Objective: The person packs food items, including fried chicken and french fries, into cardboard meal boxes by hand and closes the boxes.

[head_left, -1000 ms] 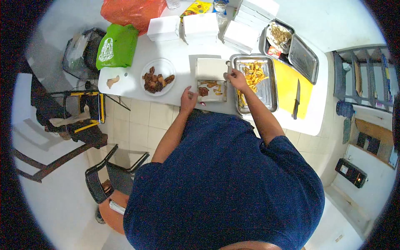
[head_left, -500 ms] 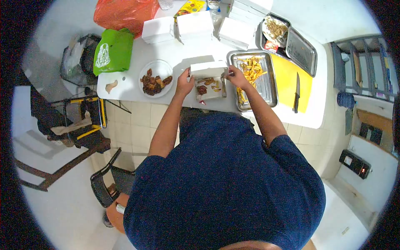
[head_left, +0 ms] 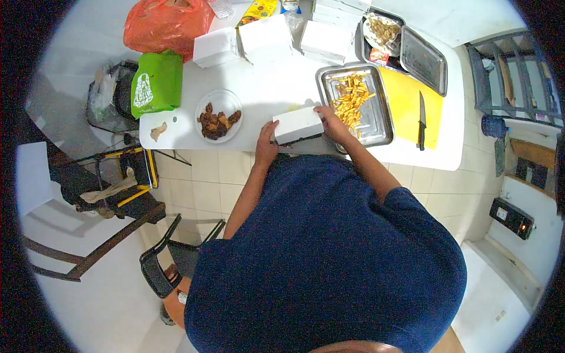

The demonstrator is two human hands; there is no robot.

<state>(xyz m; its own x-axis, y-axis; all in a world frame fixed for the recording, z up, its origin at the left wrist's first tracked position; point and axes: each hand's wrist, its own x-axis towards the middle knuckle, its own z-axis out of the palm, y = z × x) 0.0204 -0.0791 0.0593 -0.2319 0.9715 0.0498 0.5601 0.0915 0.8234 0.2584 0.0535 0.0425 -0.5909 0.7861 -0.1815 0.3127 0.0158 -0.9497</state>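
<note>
A white cardboard food box [head_left: 297,124] is at the table's front edge, its lid swung over so its contents are hidden. My left hand [head_left: 267,143] grips its left side, fingers bent at the top corner. On the opposite side, my right hand [head_left: 333,126] holds the right end, fingertips at the upper corner. Just right of that hand, cut fries [head_left: 352,101] lie in a metal tray [head_left: 384,125]. Left of the box, a white plate [head_left: 203,100] carries browned, cooked meat pieces [head_left: 218,123].
A knife [head_left: 422,120] lies on a yellow cutting board [head_left: 400,115] at the right. Closed white boxes [head_left: 266,38] stand at the back. A green bag [head_left: 156,85] and a red plastic bag [head_left: 168,26] are at the left. Behind me, a person's arm [head_left: 175,306] shows beside a black chair [head_left: 159,270].
The box's lid has come down over the fries and meat pieces that showed inside. Both hands have stayed at its sides, and the camera view has shifted slightly.
</note>
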